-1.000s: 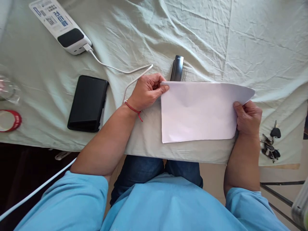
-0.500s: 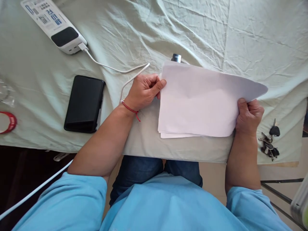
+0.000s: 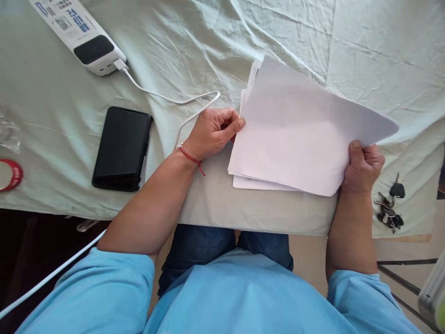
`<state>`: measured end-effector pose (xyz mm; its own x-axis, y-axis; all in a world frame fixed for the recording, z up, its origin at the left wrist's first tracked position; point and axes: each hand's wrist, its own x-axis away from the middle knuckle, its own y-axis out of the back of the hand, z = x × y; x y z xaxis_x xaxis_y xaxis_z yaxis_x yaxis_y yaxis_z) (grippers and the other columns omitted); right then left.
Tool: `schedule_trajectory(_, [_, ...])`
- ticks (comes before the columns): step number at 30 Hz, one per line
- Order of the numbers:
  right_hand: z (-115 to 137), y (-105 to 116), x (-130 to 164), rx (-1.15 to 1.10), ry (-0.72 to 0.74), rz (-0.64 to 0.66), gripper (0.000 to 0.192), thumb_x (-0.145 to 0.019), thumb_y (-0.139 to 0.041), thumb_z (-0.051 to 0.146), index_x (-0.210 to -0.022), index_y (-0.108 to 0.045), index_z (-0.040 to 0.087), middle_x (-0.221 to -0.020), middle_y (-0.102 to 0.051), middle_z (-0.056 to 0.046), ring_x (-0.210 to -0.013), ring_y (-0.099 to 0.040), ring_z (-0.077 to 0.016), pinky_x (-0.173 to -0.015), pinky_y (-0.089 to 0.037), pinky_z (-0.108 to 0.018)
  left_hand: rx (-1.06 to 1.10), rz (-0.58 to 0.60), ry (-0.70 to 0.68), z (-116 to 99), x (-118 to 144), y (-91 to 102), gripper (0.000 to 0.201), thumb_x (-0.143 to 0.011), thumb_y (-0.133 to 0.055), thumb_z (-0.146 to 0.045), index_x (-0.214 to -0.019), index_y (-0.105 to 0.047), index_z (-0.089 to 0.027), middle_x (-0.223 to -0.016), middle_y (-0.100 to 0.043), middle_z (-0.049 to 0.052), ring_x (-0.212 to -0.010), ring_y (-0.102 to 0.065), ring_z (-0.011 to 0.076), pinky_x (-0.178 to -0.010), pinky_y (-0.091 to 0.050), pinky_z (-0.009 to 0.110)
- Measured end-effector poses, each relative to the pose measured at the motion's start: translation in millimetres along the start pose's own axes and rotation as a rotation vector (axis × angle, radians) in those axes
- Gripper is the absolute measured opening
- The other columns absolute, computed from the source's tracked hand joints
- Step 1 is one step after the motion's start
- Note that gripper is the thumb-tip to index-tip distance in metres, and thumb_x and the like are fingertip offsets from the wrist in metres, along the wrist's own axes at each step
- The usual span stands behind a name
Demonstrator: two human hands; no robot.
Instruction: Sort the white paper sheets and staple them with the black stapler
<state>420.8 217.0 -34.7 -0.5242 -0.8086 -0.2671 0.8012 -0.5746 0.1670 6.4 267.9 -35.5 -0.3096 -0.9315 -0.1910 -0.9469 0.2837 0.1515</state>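
Since a second ago the stack of white paper [image 3: 299, 134] has swung up and round: it lay squarely along the table's near edge with a small black object showing behind it, and now its far corner points away up the cloth, the sheets have fanned so that several edges show at the far and near left corners, and that black object is hidden. Both hands have kept their places. At the sheets' left edge the left hand [image 3: 213, 134], a red thread at its wrist, has thumb and fingers closed together on the paper. At the near right corner the right hand [image 3: 363, 167] is clamped on the stack, fingers curled under and thumb on top, though how many sheets it grips I can't quite make out from here. Lifted and tilted, the paper hangs over the pale green cloth [image 3: 365, 55] between the two hands, its near left corner seeming to rest on the table. Left of the left hand lies a black phone [image 3: 121, 148] face up, and beyond it a white power strip [image 3: 79, 35] with a white cable [image 3: 167, 98] trailing toward the wrist. Just right of the right hand, near the table's edge, sits a bunch of keys [image 3: 389, 208].
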Motion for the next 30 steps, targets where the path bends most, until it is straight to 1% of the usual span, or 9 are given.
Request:
schedule_trajectory(4, [0.9,0.1,-0.2,-0.011,-0.012,-0.015,0.051,-0.069,-0.103,0.066,-0.084,-0.087,0.020,-0.086,-0.079,-0.001,-0.088,-0.066,-0.0180,-0.095,-0.063,-0.040,0.077,0.052,0.044,6.5,1.6,0.4,0.045,-0.090,-0.099,-0.057,-0.084,-0.070,-0.023,-0.074,-0.063,0.000,-0.064,-0.052,0.0139,-0.058,-0.039,0.032])
schedule_trajectory(6, [1.7,-0.7,0.1,-0.010,-0.019,-0.013,0.049,-0.069,-0.102,0.065,-0.084,-0.087,0.021,-0.086,-0.079,-0.002,-0.090,-0.068,-0.0198,-0.099,-0.064,-0.043,0.081,0.064,0.039,8.7,1.6,0.2,0.045,-0.089,-0.100,-0.055,-0.082,-0.069,-0.023,-0.075,-0.065,0.000,-0.065,-0.053,0.0150,-0.059,-0.040,0.032])
schedule_trajectory(9, [2.6,-2.4,0.4,-0.006,-0.019,-0.015,0.048,-0.069,-0.101,0.067,-0.080,-0.085,0.023,-0.081,-0.076,-0.001,-0.092,-0.071,-0.0228,-0.106,-0.065,-0.048,0.002,0.038,-0.007,8.4,-0.4,0.0,0.048,-0.095,-0.094,-0.055,-0.075,-0.064,-0.024,-0.067,-0.054,-0.002,-0.061,-0.043,0.0137,-0.057,-0.032,0.034])
schedule_trajectory(12, [2.8,-3.3,0.4,-0.004,-0.008,-0.012,0.049,-0.069,-0.101,0.068,-0.079,-0.084,0.023,-0.080,-0.075,0.000,-0.092,-0.071,-0.0229,-0.110,-0.064,-0.049,-0.077,0.022,-0.059,5.6,-2.7,-0.1,0.061,-0.104,-0.084,-0.064,-0.069,-0.055,-0.024,-0.062,-0.043,-0.003,-0.061,-0.034,0.0143,-0.058,-0.026,0.036])
schedule_trajectory(15, [2.7,-3.2,0.4,-0.021,-0.001,-0.008,0.050,-0.071,-0.102,0.067,-0.080,-0.084,0.022,-0.081,-0.075,-0.001,-0.091,-0.071,-0.0216,-0.105,-0.065,-0.046,-0.064,-0.001,-0.054,3.7,-2.4,-1.2,0.067,-0.106,-0.081,-0.072,-0.069,-0.054,-0.024,-0.065,-0.043,-0.001,-0.064,-0.035,0.0153,-0.059,-0.027,0.036])
schedule_trajectory(20, [0.7,-1.3,0.1,0.002,-0.016,-0.028,0.053,-0.068,-0.104,0.068,-0.078,-0.082,0.020,-0.079,-0.075,0.000,-0.080,-0.063,-0.0164,-0.089,-0.063,-0.039,0.055,-0.016,0.027,6.5,0.8,-2.1,0.059,-0.094,-0.096,-0.071,-0.081,-0.063,-0.025,-0.074,-0.055,0.000,-0.064,-0.044,0.0144,-0.057,-0.032,0.035])
schedule_trajectory(23, [-1.5,0.1,-0.7,0.003,-0.035,-0.027,0.055,-0.067,-0.104,0.069,-0.077,-0.082,0.020,-0.078,-0.075,0.001,-0.077,-0.060,-0.0146,-0.088,-0.061,-0.038,0.013,-0.020,0.004,7.8,0.5,-1.0,0.062,-0.096,-0.096,-0.071,-0.076,-0.060,-0.025,-0.068,-0.048,-0.002,-0.061,-0.038,0.0134,-0.055,-0.029,0.035])
schedule_trajectory(25, [-3.0,0.8,-1.4,-0.001,-0.036,-0.019,0.055,-0.067,-0.105,0.070,-0.079,-0.084,0.021,-0.081,-0.077,0.001,-0.079,-0.063,-0.0155,-0.089,-0.062,-0.038,-0.031,-0.022,-0.028,7.3,-0.5,-0.6,0.065,-0.101,-0.090,-0.074,-0.074,-0.057,-0.024,-0.065,-0.043,-0.002,-0.061,-0.035,0.0135,-0.055,-0.028,0.035])
schedule_trajectory(30, [-5.2,0.7,-2.8,-0.035,-0.038,-0.011,0.052,-0.067,-0.107,0.068,-0.087,-0.090,0.023,-0.089,-0.083,0.000,-0.087,-0.068,-0.0181,-0.091,-0.063,-0.038,-0.086,-0.041,-0.066,4.8,-3.1,-2.4,0.073,-0.108,-0.076,-0.082,-0.070,-0.052,-0.024,-0.065,-0.039,-0.001,-0.063,-0.034,0.0149,-0.059,-0.029,0.037])
